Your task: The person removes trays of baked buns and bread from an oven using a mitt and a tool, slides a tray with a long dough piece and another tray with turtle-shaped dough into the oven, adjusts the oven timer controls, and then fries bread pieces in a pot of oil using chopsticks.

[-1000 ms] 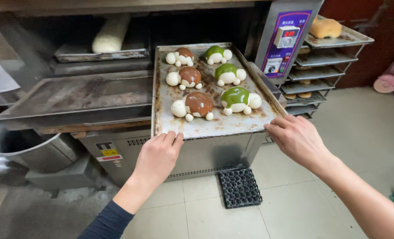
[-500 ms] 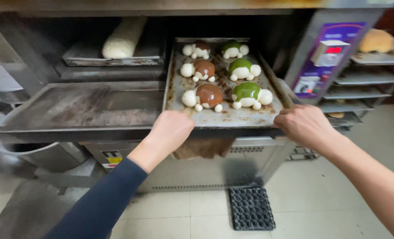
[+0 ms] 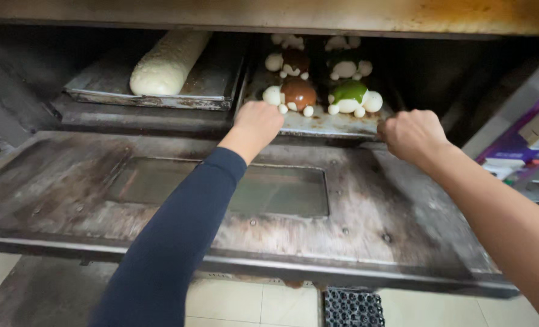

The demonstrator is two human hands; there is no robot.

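Baking tray (image 3: pixel 336 124): flat metal sheet, dull grey, surface stained and scorched brown, thin raised rim. It sat inside the oven chamber, right of centre, near edge just past the chamber mouth. Long axis ran front to back, pointing into the dark interior.

On it, turtle-shaped buns (image 3: pixel 323 85) in 2 columns: glossy brown domes on the left, glossy green domes on the right, each ringed by small round pale dough knobs. Back row partly hidden under the oven's top edge.

Left hand (image 3: pixel 256 123): fingers curled over the tray's near-left edge, gripping it; dark navy sleeve to the wrist. Right hand (image 3: pixel 412 134): bare forearm, clenched into a fist at the tray's near-right corner, seemingly gripping the rim there.

Second tray (image 3: pixel 154 94), same worn metal, lay to the left in the chamber, just beside the first, carrying 1 long pale loaf (image 3: pixel 168 60), matte, lying on a diagonal.

Oven door (image 3: pixel 233 194): folded down flat, heavy steel, grimy and rust-streaked, with a rectangular glass window. Pale floor tiles below, a black grid mat (image 3: pixel 353 307) on them.
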